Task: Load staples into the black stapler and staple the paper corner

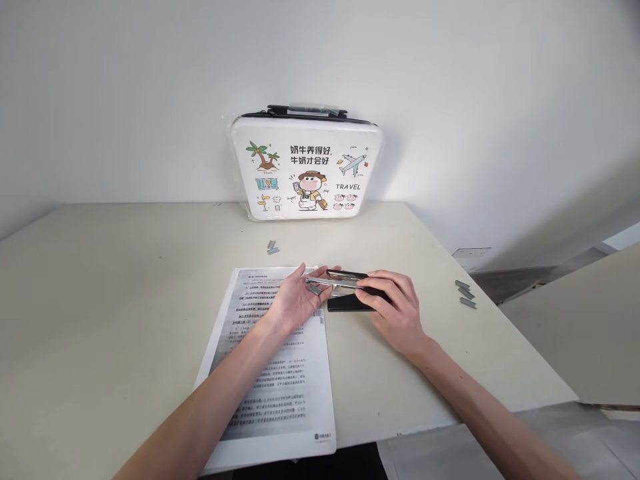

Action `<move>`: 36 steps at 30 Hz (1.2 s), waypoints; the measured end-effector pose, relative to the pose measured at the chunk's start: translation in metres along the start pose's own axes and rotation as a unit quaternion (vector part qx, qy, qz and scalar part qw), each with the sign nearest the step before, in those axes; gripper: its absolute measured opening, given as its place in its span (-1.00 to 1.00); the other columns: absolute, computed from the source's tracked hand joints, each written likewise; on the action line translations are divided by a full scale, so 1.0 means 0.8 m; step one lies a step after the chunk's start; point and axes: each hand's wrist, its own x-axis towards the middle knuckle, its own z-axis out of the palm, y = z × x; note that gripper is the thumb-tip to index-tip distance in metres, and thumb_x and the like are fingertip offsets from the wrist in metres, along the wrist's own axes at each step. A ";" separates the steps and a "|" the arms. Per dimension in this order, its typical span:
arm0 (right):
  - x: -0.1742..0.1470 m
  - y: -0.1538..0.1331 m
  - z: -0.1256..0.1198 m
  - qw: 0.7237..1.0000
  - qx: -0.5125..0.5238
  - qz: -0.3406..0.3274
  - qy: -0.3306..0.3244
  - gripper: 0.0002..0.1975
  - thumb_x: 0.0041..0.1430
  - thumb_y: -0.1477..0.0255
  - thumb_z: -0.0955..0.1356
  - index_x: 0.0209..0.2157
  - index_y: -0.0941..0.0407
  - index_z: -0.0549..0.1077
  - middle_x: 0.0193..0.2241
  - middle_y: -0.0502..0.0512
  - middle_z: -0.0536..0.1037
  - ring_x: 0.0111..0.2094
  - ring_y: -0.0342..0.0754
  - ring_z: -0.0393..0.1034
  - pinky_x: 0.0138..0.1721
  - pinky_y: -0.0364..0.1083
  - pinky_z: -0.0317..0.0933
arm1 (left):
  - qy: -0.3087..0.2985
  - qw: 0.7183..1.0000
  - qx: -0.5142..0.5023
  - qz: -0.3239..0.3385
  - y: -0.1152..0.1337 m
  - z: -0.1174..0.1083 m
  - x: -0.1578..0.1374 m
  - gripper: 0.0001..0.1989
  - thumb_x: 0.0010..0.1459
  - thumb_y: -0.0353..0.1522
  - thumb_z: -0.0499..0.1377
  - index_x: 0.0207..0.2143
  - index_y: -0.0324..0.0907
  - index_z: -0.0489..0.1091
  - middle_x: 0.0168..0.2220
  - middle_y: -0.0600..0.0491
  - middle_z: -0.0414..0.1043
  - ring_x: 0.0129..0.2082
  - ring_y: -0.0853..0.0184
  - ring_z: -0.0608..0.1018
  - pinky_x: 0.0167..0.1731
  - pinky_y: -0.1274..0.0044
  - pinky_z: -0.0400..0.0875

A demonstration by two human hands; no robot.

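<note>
A black stapler (351, 304) stands over the right edge of the printed sheets, its top opened up and its metal magazine (333, 284) exposed. My right hand (400, 310) is closed around the stapler's rear part. My left hand (295, 300) is turned palm up just left of the stapler, above the paper. A small grey strip of staples (314, 289) rests in it by the fingers, beneath the tip of the magazine. Some of the left fingertips are hidden behind the stapler. The printed sheets (280, 380) lie under my left hand and forearm.
Loose staple strips (272, 248) lie beyond the paper, and several more staple strips (465, 294) are near the table's right edge. A white cartoon-printed case (310, 167) stands against the wall (150, 100) at the back of the pale table (100, 320).
</note>
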 end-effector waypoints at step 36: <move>-0.016 0.042 0.006 0.949 0.026 0.311 -0.033 -0.74 0.30 0.14 0.43 -0.12 0.01 0.54 -0.12 0.14 0.60 -0.12 0.13 0.50 -0.08 0.10 0.38 | 0.005 0.952 0.256 0.167 -0.007 -0.005 -0.008 -0.62 0.07 -0.26 0.33 -0.06 -0.21 0.54 -0.54 0.25 0.01 -0.54 0.44 0.11 -0.49 0.54 0.02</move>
